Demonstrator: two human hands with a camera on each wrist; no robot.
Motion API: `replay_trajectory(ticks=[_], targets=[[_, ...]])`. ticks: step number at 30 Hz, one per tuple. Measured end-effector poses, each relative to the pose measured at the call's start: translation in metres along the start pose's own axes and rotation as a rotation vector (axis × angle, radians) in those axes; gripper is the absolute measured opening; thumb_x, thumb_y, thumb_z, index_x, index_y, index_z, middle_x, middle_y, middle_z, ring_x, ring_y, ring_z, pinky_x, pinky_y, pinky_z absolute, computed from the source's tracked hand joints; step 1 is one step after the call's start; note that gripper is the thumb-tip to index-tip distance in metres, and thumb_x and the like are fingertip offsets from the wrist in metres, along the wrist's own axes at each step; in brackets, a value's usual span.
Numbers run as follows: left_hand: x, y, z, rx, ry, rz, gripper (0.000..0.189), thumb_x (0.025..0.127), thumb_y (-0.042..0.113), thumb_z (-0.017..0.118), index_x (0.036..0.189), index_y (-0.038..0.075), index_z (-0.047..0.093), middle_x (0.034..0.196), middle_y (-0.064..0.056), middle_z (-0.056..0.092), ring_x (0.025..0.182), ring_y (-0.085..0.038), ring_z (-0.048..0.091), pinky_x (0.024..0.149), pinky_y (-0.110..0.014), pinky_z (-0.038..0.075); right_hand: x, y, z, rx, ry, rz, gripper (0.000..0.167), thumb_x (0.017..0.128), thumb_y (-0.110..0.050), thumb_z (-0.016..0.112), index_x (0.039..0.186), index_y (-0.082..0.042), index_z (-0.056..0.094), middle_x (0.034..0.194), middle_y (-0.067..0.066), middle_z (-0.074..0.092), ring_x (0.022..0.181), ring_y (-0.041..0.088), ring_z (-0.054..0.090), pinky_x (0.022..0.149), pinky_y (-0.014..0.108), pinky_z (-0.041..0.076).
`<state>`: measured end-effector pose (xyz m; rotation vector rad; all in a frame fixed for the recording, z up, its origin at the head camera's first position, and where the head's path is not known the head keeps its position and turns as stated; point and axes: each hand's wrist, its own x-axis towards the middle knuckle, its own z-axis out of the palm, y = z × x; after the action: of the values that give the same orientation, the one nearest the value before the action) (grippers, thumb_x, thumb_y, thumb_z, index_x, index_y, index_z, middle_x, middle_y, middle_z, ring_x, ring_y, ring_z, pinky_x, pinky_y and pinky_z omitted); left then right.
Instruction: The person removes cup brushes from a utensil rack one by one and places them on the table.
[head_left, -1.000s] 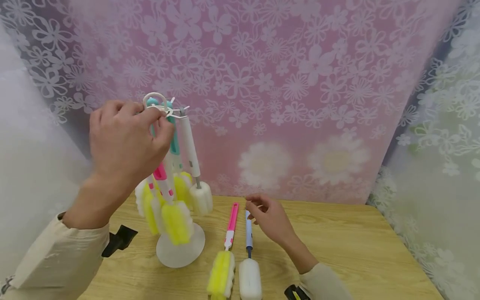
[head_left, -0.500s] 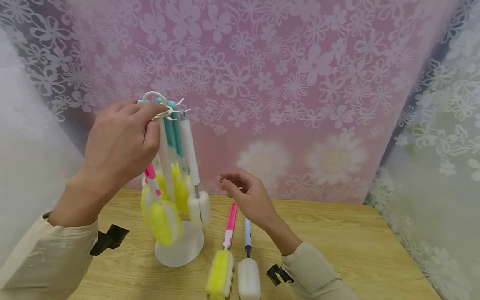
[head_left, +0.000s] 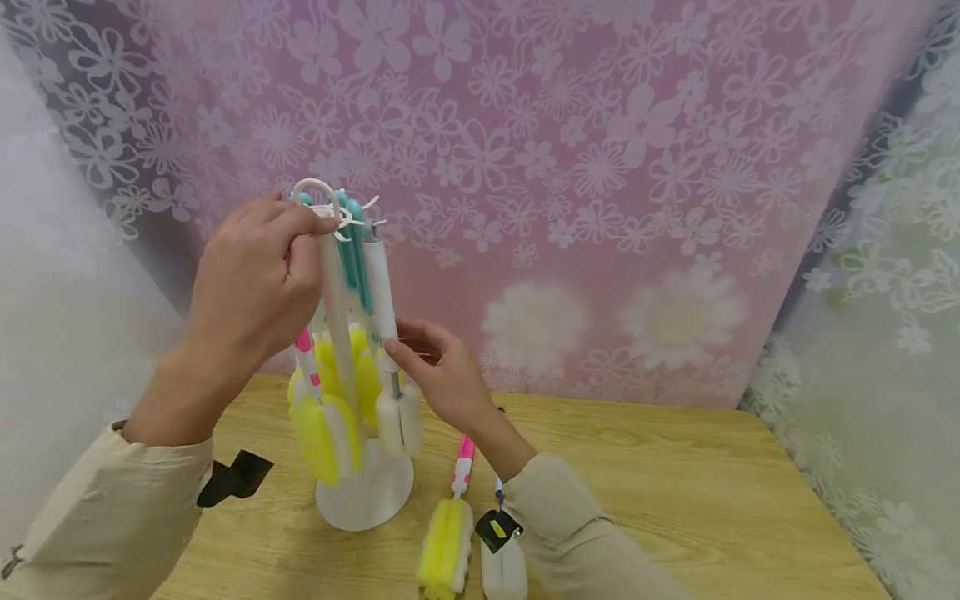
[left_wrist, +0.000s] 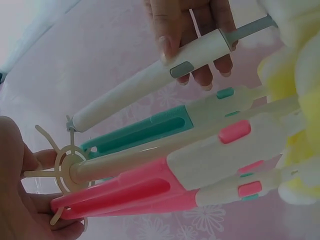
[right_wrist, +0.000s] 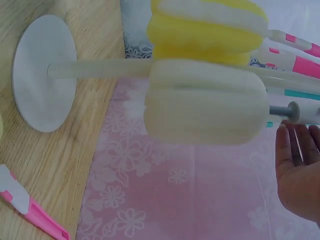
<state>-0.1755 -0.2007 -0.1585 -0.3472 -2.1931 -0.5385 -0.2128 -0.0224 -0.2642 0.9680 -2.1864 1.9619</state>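
Observation:
A white drying stand [head_left: 360,504] with a round base stands on the table, its top fitted with hooks. My left hand [head_left: 255,287] grips the stand's top hub. From the hooks hang several sponge bottle brushes, among them teal-handled [left_wrist: 145,130] and pink-handled [left_wrist: 125,187] ones with yellow-and-white heads. On the right side hangs a white-handled bottle brush [left_wrist: 125,95] with a white sponge head [right_wrist: 205,102]. My right hand [head_left: 450,375] pinches the lower part of its handle, thumb in front and fingers behind. Its top end still meets a hook in the left wrist view.
A pink-handled brush [head_left: 445,546] with a yellow sponge lies on the wooden table [head_left: 675,492], right of the stand. Beside it lies a blue-handled brush [head_left: 506,575], partly covered by my right sleeve. A pink floral cloth [head_left: 600,158] rises behind the table.
My right hand has moved left and up from above the lying brushes to the white-handled brush and pinched it. The hanging brushes have turned around the stand with my left hand at its top.

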Motion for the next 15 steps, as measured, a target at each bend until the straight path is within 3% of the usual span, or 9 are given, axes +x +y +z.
replay_trajectory(ticks=[8, 15], targets=[[-0.001, 0.0, 0.006, -0.003, 0.066, 0.029, 0.037, 0.092, 0.03, 0.048, 0.099, 0.002, 0.072, 0.106, -0.015, 0.067, 0.12, -0.035, 0.05, 0.104, -0.05, 0.034, 0.01, 0.029, 0.006, 0.057, 0.036, -0.002, 0.037, 0.092, -0.019, 0.063, 0.127, -0.008, 0.061, 0.112, 0.005, 0.065, 0.098, 0.015, 0.063, 0.085, 0.027, 0.051], [-0.001, -0.002, 0.009, 0.016, 0.091, 0.03, 0.039, 0.09, 0.037, 0.059, 0.095, 0.001, 0.072, 0.095, -0.014, 0.069, 0.118, -0.034, 0.052, 0.104, -0.048, 0.034, 0.009, 0.03, 0.003, 0.028, 0.049, -0.035, 0.037, 0.09, -0.026, 0.066, 0.124, -0.011, 0.064, 0.107, 0.001, 0.067, 0.094, 0.013, 0.064, 0.081, 0.03, 0.053]])
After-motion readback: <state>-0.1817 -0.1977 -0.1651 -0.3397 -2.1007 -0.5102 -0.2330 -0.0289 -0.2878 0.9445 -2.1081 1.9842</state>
